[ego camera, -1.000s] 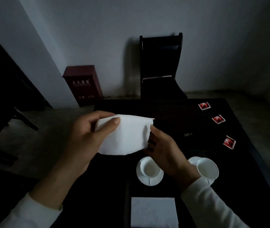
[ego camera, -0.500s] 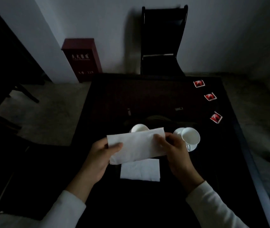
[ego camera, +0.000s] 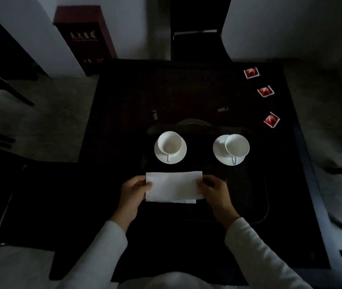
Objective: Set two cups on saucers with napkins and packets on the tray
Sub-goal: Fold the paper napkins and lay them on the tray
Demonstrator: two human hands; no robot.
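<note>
A folded white napkin (ego camera: 174, 185) is held flat over the near part of the dark tray (ego camera: 263, 197). My left hand (ego camera: 135, 189) pinches its left end and my right hand (ego camera: 215, 189) pinches its right end. A second white napkin (ego camera: 190, 201) lies beneath it, only its near edge showing. Two white cups stand on white saucers on the tray: the left cup (ego camera: 169, 142) on its saucer (ego camera: 159, 155), the right cup (ego camera: 237, 146) on its saucer (ego camera: 219, 148). Three red packets lie on the table at the right: (ego camera: 251, 72), (ego camera: 266, 91), (ego camera: 271, 120).
The dark table (ego camera: 124, 97) fills the middle of the view. A dark chair (ego camera: 196, 28) stands behind it against the wall, a dark red box (ego camera: 84, 36) to its left. Two small pale objects (ego camera: 155, 114) (ego camera: 222, 109) lie on the table beyond the tray.
Both hands brought the napkin down from chest height toward the tray, over the lower napkin. It now looks folded narrower. The camera tilted downward.
</note>
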